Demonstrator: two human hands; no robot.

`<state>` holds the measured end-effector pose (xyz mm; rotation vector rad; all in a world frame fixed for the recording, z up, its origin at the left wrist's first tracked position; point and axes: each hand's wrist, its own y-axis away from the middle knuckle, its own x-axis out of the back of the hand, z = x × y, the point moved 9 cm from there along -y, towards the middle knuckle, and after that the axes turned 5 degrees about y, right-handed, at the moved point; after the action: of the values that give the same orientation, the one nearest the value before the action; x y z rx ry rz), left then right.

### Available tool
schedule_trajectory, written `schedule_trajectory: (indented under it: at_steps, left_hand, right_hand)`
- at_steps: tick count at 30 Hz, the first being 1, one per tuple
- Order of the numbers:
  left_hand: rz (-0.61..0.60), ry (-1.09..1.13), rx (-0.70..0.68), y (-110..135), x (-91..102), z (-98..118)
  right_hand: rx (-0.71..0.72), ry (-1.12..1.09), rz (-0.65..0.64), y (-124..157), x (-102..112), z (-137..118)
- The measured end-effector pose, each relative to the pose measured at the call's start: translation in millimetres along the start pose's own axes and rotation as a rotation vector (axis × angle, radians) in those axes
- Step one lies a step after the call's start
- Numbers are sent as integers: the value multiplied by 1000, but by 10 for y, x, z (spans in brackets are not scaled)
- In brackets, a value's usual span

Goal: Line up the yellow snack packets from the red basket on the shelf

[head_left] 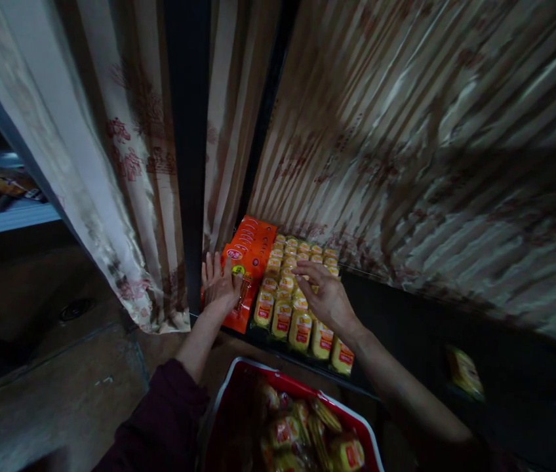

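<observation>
Fingers spread, my left hand [222, 286] lies against the orange packets [254, 244] at the left end of a dark shelf. Just to their right stand close rows of small yellow packaged cakes [282, 317] with red labels. Over the right part of these rows is my right hand [330, 296], its fingers stretched to the left and slightly bent, with a gap from the thumb side. I see nothing held in it; whether its fingertips touch the cakes I cannot tell. The hand and forearm hide some of the packs.
A red basket with a white rim [372, 438] stands in front of the shelf, holding several loose yellow packs. One more yellow pack [465, 372] lies on the dark shelf [398, 314] at the right. Pleated printed curtains [406, 164] hang behind, beside a dark post [188, 144].
</observation>
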<state>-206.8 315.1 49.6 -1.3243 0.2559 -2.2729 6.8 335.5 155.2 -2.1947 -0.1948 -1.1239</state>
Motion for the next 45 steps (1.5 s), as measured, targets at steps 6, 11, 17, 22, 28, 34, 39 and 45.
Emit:
schedule_trajectory:
  at_steps: [6,11,17,22,28,34,39,45]
  left_hand:
    - [21,114,2,227,59,96]
    - [109,363,-214,671,255,495]
    - [-74,466,-255,1643,114,774]
    - [-651,183,-158,2637,-563,798]
    - [-981,63,-189,3357,-849,731]
    - [-859,84,-143,3386,-729,625]
    - [-827,137,-154,3402,-686,573]
    - [-782,140,-165,3435,-569,663]
  right_hand:
    - [-127,-105,-71,803,103,-226]
    - [-287,-215,-282,1745,-160,-331]
    - [-444,-142,-313,2841,-429,-95]
    - [-606,176,-256,3475,-523,209]
    - [-547,176,-404,3762,-758,74]
    - [-505,138,-328,3783,-724,21]
    - [-552,54,-98,3743,-515,69]
    - [-803,126,92,3823,-124,489]
